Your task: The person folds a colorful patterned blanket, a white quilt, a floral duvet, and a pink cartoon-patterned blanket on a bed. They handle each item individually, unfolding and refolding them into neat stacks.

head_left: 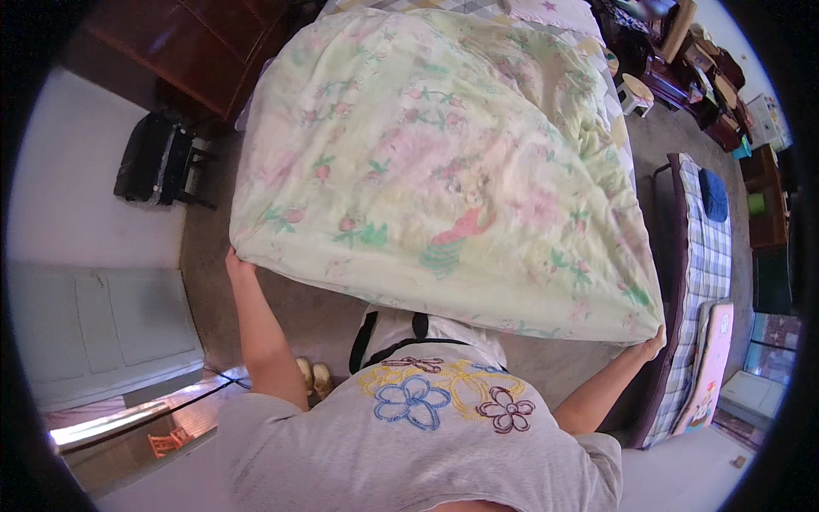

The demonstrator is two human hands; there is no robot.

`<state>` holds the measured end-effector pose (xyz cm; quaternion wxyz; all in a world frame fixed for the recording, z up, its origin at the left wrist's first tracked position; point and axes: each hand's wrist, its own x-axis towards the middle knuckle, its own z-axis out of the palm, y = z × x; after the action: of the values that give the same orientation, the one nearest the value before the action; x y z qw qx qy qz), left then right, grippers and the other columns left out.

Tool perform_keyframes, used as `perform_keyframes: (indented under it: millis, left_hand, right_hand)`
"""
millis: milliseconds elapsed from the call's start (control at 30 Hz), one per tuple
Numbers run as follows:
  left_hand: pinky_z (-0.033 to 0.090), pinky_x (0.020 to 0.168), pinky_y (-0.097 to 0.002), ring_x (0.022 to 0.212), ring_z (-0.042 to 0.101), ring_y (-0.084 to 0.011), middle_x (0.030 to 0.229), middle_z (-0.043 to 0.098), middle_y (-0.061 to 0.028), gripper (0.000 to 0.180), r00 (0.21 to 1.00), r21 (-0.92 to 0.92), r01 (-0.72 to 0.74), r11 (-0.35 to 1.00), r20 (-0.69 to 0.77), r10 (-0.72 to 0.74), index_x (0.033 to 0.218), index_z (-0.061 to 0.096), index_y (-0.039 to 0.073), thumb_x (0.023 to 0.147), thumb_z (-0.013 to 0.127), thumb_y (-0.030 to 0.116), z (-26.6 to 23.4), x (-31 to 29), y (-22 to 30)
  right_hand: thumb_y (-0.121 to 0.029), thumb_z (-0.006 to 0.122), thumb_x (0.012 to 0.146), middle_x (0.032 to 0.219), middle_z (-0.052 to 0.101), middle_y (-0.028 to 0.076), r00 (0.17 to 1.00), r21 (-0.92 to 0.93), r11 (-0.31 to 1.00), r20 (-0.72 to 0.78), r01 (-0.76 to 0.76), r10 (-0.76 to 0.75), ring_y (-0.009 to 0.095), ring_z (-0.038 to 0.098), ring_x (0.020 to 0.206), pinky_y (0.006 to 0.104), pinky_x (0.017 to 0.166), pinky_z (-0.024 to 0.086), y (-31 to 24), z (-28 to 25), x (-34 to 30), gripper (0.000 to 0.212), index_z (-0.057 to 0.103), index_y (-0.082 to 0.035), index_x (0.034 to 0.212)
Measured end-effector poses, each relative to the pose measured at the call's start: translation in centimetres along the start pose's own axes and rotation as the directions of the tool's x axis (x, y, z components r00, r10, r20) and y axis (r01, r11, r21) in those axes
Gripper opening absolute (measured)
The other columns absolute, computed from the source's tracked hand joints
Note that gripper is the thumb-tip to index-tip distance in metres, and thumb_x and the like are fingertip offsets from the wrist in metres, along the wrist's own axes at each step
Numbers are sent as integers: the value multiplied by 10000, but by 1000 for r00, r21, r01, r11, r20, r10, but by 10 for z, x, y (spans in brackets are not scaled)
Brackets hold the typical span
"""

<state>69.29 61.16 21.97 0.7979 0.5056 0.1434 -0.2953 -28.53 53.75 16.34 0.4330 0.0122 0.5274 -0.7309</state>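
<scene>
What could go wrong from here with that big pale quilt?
The quilt seems gripped only near two corners, by the left fingers and right fingers, so one corner could slip loose. The right corner also looks close to the narrow plaid bed in this view, and might brush it. The quilt also hides some floor, so a step could be misjudged.

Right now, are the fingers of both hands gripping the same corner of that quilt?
No, the left fingers hold one near corner of the quilt, the right fingers the other.
</scene>
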Motion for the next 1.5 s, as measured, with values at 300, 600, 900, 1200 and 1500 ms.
perform_keyframes:
  millis: [300,600,900,1200,1500]
  left_hand:
    - [374,987,-449,1162,457,-285,1270,483,-125,369,987,78,112,991,107,-120,1231,475,25,935,422,239,-10,11,9]
    - [381,979,-449,1153,470,-273,1271,486,-116,447,890,223,289,931,297,-347,1223,480,29,869,540,295,3,60,-3]
    - [428,923,-406,1119,490,-272,1254,480,-149,370,950,366,-20,930,297,-97,1218,474,3,905,429,194,147,219,95]
    - [448,861,-471,1142,436,-335,1307,380,-178,783,840,347,-504,791,410,355,1345,252,29,763,677,335,501,151,-122]
    - [208,1017,-527,1267,218,-428,1404,196,-208,675,244,128,-956,-263,845,-476,1303,398,155,701,692,240,398,-47,-454]
  right_hand:
    - [-101,721,698,1008,603,135,951,-233,950,-177,209,-253,271,606,850,406,738,521,12,-14,-16,428,548,53,1058]
    - [-114,660,692,899,610,128,920,-467,882,-314,66,-235,246,608,755,375,619,509,64,59,-80,295,597,39,936]
    - [-117,587,699,694,579,81,967,-661,720,38,213,-252,203,531,540,335,435,409,66,190,28,153,641,16,751]
    - [-124,587,850,1174,492,130,947,-57,992,308,114,-91,287,477,1094,441,890,410,52,386,202,326,488,-24,1144]
    - [16,578,811,1193,513,114,745,-626,482,661,614,-91,200,529,1050,304,852,456,199,375,119,477,427,-35,1261]
